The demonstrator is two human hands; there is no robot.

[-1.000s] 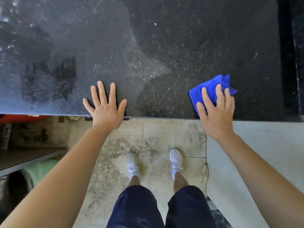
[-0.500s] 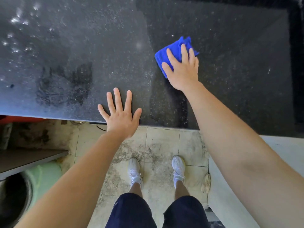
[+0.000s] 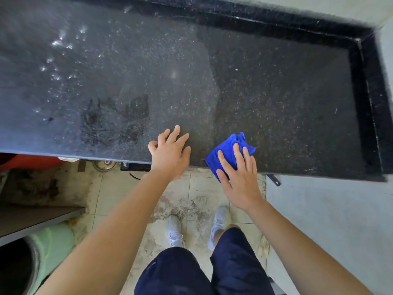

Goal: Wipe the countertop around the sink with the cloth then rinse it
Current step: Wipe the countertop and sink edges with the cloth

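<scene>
At the front edge of the dark, speckled, polished-stone countertop (image 3: 276,92), your small, crumpled blue cloth (image 3: 227,147) lies partly overhanging the lip. Your right hand (image 3: 240,177) presses flat on it, fingers straight and spread, not clutching. Your left hand (image 3: 170,154) rests just beside it on the same edge, fingers loose and splayed, holding nothing.

Assessment: the cloth appears soft, light and limp, probably damp. It will likely bunch under pressure and glide readily on the glossy stone. Keep your palm centred over the folds while wiping. For rinsing, gather the bunched far end into your fist. So near the lip, it could slip off.
</scene>
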